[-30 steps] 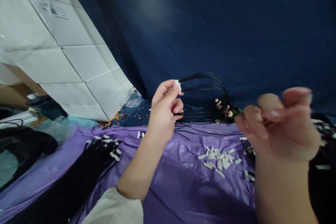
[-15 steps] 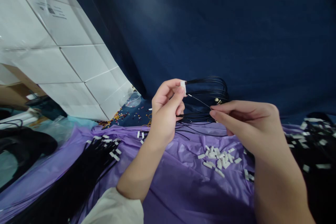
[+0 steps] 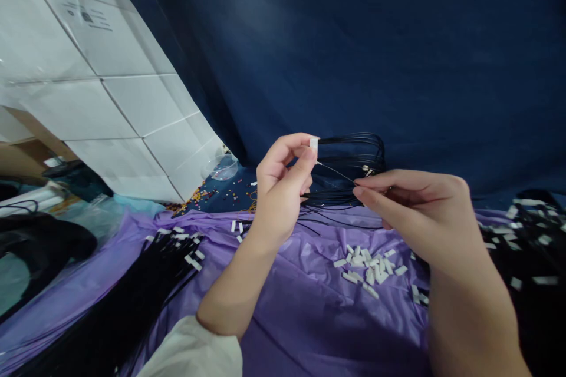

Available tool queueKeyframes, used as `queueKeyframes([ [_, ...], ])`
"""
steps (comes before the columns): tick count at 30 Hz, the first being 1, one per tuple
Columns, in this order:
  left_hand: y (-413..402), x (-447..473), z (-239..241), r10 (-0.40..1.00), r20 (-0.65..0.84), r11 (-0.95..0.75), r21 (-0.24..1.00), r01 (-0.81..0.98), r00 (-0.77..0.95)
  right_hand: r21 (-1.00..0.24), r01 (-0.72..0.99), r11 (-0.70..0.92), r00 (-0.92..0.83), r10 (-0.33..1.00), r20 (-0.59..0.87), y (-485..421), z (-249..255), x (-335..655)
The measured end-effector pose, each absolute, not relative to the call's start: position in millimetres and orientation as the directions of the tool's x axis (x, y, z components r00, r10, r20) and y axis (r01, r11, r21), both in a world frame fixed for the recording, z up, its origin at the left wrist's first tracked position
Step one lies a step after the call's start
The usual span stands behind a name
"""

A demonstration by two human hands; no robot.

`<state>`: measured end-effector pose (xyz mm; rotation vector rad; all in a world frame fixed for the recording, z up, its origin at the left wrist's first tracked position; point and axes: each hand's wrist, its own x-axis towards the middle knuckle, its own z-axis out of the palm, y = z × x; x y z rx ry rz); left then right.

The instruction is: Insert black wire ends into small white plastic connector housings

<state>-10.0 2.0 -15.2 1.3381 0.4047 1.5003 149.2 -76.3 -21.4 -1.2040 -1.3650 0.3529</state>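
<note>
My left hand [image 3: 278,188] pinches a small white connector housing [image 3: 313,144] between thumb and fingers. Thin black wires [image 3: 349,140] run from the housing's right side and loop round behind my right hand. A single thin wire [image 3: 336,172] spans the gap between the hands. Its pale tip is at the lower edge of the housing, beside my left thumb; whether it is inside cannot be made out. My right hand [image 3: 420,206] is closed in a pinch on this wire, thumb against forefinger. More black wires hang below the fingers.
Several loose white housings [image 3: 371,265] lie on the purple sheet [image 3: 309,306]. A thick bundle of black wires [image 3: 128,294] with white ends lies at left, another [image 3: 530,247] at right. Behind hang a dark blue cloth [image 3: 354,41] and stacked white boxes [image 3: 119,106].
My left hand has moved slightly right with the housing, which shows a different angle. The housing is closer to the wire's tip. My right hand has stayed almost still.
</note>
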Motion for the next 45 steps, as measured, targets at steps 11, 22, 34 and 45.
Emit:
queueKeyframes([
  [11, -0.5, -10.3, -16.4, 0.828, 0.497, -0.368, 0.831, -0.417, 0.26, -0.447, 0.686, 0.574, 0.079, 0.552, 0.83, -77.9, -16.6, 146.0],
  [22, -5.0, -4.2, -18.3, 0.829, 0.423, -0.24, 0.86, -0.45, 0.366, -0.007, 0.857, 0.515, -0.128, 0.226, 0.966, -63.1, -27.3, 137.5],
  [34, -8.7, -3.8, -14.9, 0.841, 0.448, -0.299, 0.852, -0.431, 0.303, -0.071, 0.901, 0.428, -0.031, 0.228, 0.973, -62.9, -29.8, 138.9],
  [45, -62.1, -14.4, -0.6, 0.625, 0.759, -0.675, 0.643, -0.363, 0.181, -0.853, -0.156, 0.499, 0.457, 0.802, 0.385, -69.9, -12.6, 159.6],
])
